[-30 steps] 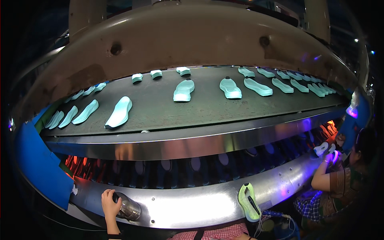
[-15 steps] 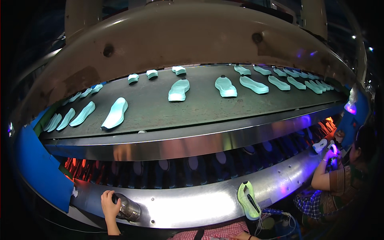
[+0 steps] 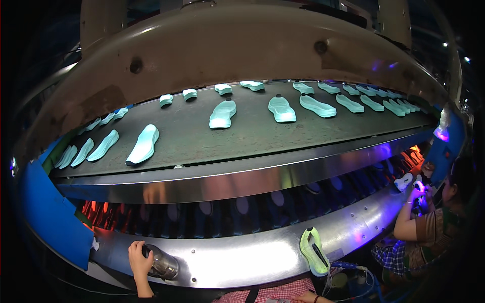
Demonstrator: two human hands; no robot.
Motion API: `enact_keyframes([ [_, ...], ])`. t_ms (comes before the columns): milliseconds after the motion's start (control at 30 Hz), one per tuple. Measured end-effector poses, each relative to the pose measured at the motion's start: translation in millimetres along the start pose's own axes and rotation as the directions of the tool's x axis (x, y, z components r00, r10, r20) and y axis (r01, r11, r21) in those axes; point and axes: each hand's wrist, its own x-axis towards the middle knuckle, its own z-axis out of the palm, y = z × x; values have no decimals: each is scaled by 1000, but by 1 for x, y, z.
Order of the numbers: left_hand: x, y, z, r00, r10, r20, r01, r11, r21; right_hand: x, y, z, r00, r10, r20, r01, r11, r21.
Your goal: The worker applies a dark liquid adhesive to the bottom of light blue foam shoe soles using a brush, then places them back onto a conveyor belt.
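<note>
At the lower left, my left hand [image 3: 140, 260] rests with curled fingers on the black lid of a dark, shiny bottle [image 3: 165, 265]. The bottle sits on the curved metal ledge [image 3: 227, 262], its lid end toward the left. My right hand [image 3: 306, 297] is low at the picture's bottom edge, over a pink checked cloth [image 3: 268, 294] on my lap. A dark band circles that wrist; its fingers are mostly cut off from view. Nearest to it, on the ledge, lies a yellow-green shoe piece [image 3: 307, 245] with a dark strip along it and pale cords hanging beside it.
Pale mint shoe soles [image 3: 144, 145] lie spread over a dark belt [image 3: 187, 144] under a brown hood [image 3: 227, 55]. Below runs a dim lower channel [image 3: 242, 212] of shoe parts, glowing red-orange at both ends. At right, a co-worker's hands [image 3: 418, 194] hold a white shoe piece.
Another mint sole has appeared at the belt's back edge, near the middle. The rest of the view has shifted very slightly left. My hands stay where they were.
</note>
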Motion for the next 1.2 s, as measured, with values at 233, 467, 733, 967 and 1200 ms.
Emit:
enact_keyframes([
  [233,-2,3,0,1000,20,-13,-20,1000,9,-4,-2,3,999,-37,-3,37,999,-1],
  [467,-2,0,1,999,28,-21,-28,1000,10,-3,5,0,994,-105,7,104,994,16],
  [733,-4,1,3,999,39,-31,-38,999,22,-10,1,-5,992,-117,-41,116,993,-32],
  [967,-5,2,1,999,40,7,-40,999,30,-38,-35,4,946,-250,-206,241,968,-68],
  [1200,11,65,0,958,216,-188,-184,967,176,-78,-93,-6,767,-486,-419,601,315,734],
])
